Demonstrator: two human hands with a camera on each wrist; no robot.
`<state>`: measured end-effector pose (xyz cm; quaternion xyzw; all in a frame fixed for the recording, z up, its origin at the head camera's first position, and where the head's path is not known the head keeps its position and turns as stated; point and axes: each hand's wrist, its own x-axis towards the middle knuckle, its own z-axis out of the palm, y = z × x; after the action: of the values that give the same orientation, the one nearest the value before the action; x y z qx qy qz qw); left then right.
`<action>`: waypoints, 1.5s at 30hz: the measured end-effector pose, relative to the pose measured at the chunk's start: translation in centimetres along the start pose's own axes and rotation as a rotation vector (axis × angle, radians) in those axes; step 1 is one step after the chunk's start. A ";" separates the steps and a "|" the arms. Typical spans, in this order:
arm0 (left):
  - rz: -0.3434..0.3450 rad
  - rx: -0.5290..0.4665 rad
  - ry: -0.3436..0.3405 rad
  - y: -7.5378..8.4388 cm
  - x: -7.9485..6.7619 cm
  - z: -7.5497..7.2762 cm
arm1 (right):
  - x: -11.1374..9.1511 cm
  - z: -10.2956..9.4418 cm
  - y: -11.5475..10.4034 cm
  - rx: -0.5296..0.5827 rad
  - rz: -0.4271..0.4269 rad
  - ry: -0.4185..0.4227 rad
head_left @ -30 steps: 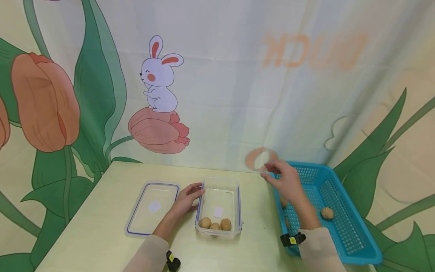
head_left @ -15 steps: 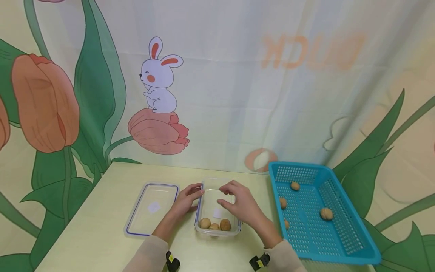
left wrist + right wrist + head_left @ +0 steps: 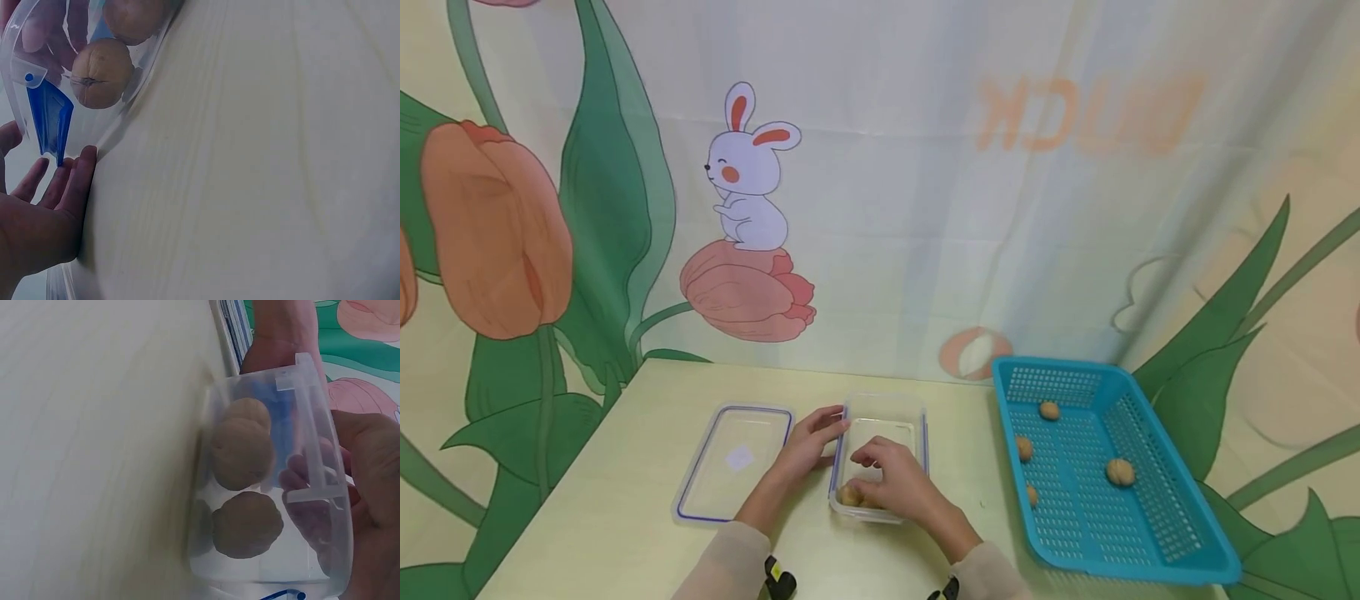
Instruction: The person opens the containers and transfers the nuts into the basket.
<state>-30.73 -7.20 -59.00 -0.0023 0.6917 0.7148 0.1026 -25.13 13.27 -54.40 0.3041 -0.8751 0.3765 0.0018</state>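
Observation:
A clear lidded-type food container (image 3: 890,408) with blue latches stands uncovered on the table, several walnuts at its near end. My left hand (image 3: 808,442) rests against the container's left wall; its fingers (image 3: 78,178) look fairly straight beside the blue latch (image 3: 50,119). Inside the container is my right hand (image 3: 891,479), its fingers bent and apart just above the walnuts, with nothing visibly held. One walnut (image 3: 850,494) shows left of it in the head view. Through the clear end wall, the right wrist view shows a nearer walnut (image 3: 247,525) and two more walnuts close together.
Left of the container lies its clear lid (image 3: 700,483) with a blue seal and white label. At the right stands a blue plastic basket (image 3: 1093,517) holding several walnuts, one (image 3: 1121,472) near its right side. A printed curtain (image 3: 880,208) hangs behind the table.
My right hand has moved left from over the basket, across the container's rim, and down to the walnuts inside. The left hand stays on the container's left wall.

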 end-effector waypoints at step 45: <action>-0.005 -0.017 -0.012 -0.1 0.0 -0.1 | 0.5 0.9 0.0 -0.078 0.084 -0.142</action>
<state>-30.77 -7.26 -59.06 -0.0008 0.6851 0.7203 0.1085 -25.31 12.36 -54.93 0.2928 -0.8990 0.3193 -0.0640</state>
